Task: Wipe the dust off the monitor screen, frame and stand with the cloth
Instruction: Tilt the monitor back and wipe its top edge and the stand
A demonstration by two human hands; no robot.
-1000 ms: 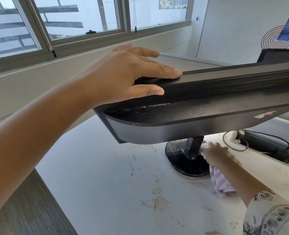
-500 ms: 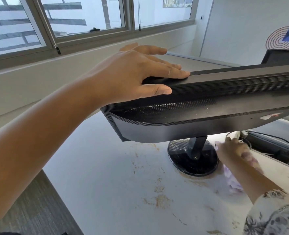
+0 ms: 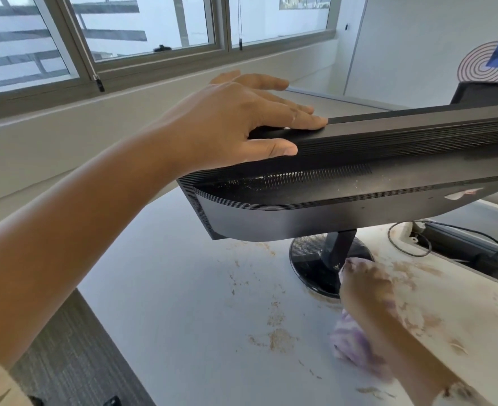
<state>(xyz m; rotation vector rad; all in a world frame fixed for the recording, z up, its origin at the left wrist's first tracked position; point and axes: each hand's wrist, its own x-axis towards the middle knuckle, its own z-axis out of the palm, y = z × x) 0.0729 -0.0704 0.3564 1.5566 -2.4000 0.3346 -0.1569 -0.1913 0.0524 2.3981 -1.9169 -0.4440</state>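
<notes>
The wiping looks only partly done. The monitor [image 3: 359,183], seen from behind and above, stands on the white tabletop [image 3: 183,303], and a band of pale dust and crumbs lies along the vent slots on its back, so that part of the frame seems untouched. The screen faces away from the camera, so nothing can be said of it. The round stand [image 3: 309,259] shows dusty specks on its left half, and the tabletop around it is smeared with brownish dirt; by this judgement the stand is the step in hand and the back of the frame is left.

On the left, the left hand [image 3: 236,124] reaches in on a long bare forearm and lies flat over the monitor's top left corner. Its fingers are straight and spread along the top edge, the thumb rests against the ridged rear edge, and it appears to steady the monitor rather than clasp it.

Further right and lower, the right hand [image 3: 365,285] is blurred with motion at the near right rim of the stand, beside the neck. It holds the cloth [image 3: 350,341], a purple-striped rag bunched under the palm and trailing back below the wrist. How its fingers curl cannot be made out through the blur.
</notes>
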